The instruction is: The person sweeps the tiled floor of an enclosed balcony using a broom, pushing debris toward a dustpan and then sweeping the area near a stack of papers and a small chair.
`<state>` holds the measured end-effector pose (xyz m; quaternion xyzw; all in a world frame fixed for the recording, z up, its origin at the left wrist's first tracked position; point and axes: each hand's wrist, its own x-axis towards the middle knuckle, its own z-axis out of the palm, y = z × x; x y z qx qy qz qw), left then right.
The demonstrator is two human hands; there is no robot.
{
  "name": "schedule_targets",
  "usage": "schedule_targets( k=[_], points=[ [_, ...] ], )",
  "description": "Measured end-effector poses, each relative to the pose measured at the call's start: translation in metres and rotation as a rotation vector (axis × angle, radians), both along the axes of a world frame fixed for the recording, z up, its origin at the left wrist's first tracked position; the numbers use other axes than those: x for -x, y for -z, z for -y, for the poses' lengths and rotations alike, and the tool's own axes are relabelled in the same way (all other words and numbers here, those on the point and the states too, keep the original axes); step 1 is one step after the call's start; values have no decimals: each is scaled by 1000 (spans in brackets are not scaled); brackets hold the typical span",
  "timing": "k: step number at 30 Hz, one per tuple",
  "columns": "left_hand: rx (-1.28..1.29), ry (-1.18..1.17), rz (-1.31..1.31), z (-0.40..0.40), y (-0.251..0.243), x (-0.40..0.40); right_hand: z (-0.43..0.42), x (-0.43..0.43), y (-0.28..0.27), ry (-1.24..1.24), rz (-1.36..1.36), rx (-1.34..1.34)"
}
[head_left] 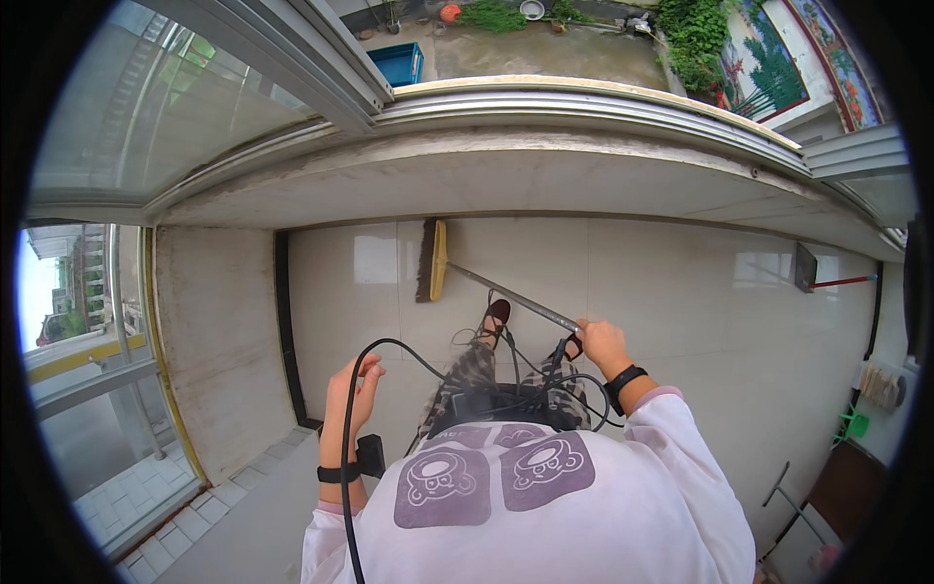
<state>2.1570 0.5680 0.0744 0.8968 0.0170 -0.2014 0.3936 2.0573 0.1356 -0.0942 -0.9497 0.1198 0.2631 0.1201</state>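
Note:
My right hand [606,344] grips the upper end of a grey metal broom handle [514,298]. The handle slants down and left to a broom head [438,261] with a yellow block and dark bristles. That head lies on the tiled floor near the base of the wall under the window. My left hand [357,387] is raised at my left side with its fingers loosely bent, holding nothing. A black cable [353,409] loops in front of it. Each wrist wears a black strap, and the left strap carries a small black box [371,455].
A dustpan [805,268] with a red handle stands by the right wall. Ahead runs a window sill [467,142] below an open sliding window. Black cables [584,387] hang at my waist. At right are a green plastic item [852,423] and a brown-topped piece of furniture [846,474].

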Motion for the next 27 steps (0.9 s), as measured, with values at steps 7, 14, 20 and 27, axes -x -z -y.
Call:
schedule_targets(
  k=[7,14,20,27],
  points=[
    [80,152,15,24,20,-45,126,190,-67,327,-139,244],
    [73,364,39,39,22,-100,113,213,-98,417,-110,385],
    [71,429,51,34,19,-140,44,136,-112,377,-84,253],
    [21,524,80,22,10,-181,-32,35,-30,294,-7,118]
  ],
)
